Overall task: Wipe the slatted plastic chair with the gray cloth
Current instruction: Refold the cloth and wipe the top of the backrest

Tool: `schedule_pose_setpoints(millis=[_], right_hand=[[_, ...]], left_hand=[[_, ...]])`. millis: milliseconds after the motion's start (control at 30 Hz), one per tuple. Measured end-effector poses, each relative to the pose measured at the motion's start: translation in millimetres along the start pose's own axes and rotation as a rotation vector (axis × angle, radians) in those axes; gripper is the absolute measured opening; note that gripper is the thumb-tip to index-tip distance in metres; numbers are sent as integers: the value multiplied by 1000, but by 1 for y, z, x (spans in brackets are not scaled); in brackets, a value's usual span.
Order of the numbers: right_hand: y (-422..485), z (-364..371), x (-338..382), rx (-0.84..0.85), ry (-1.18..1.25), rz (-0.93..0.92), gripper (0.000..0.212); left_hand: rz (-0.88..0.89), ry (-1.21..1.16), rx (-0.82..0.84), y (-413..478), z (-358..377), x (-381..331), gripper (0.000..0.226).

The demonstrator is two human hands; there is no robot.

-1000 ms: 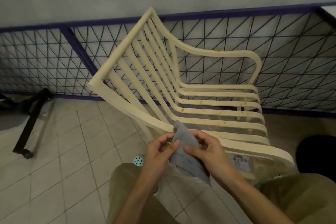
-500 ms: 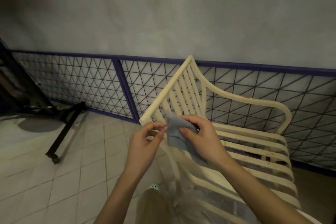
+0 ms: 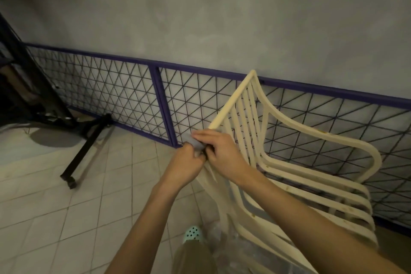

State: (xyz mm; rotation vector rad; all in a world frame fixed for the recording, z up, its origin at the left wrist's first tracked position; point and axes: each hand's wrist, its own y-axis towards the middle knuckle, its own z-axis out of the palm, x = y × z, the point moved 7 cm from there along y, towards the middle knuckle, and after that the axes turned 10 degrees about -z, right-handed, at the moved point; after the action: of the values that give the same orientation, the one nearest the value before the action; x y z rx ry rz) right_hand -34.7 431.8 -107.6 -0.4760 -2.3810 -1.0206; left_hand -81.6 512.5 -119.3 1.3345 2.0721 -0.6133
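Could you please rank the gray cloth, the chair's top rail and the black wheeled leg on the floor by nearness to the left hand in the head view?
1. gray cloth: pinched by the left hand itself.
2. chair's top rail: just right of the hand.
3. black wheeled leg: far left, on the floor.

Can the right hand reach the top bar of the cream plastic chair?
Probably yes. The right hand, pinching the gray cloth with the left hand, is right beside the cream slatted plastic chair's top bar, and nothing stands between them.
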Motion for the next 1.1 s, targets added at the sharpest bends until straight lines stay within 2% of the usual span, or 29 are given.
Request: schedule_pose_setpoints(millis=[167, 233, 333, 600, 700, 800, 867, 1000, 1100], right_hand=[[-8, 9, -11, -26, 82, -44, 37], [-6, 6, -11, -72, 141, -49, 29], [6, 3, -21, -153, 152, -44, 21], [10, 13, -33, -292, 131, -110, 21], [9, 16, -39, -265, 161, -103, 23], [9, 15, -43, -192, 189, -99, 20], [10, 13, -42, -159, 224, -109, 15], [9, 7, -42, -152, 289, -75, 17], [11, 2, -42, -129, 208, -103, 18]], left_hand=[[-33, 56, 94, 18, -1, 12, 20], [-21, 32, 104, 24, -2, 4, 28], [-36, -35, 148, 34, 4, -2, 25], [-207, 31, 66, 49, 16, 14, 26], [-275, 73, 79, 50, 19, 14, 9], [-332, 14, 53, 50, 17, 16, 18], [-316, 91, 88, 51, 19, 13, 13], [-275, 7, 84, 47, 14, 4, 7], [-225, -1, 143, 48, 16, 0, 23]])
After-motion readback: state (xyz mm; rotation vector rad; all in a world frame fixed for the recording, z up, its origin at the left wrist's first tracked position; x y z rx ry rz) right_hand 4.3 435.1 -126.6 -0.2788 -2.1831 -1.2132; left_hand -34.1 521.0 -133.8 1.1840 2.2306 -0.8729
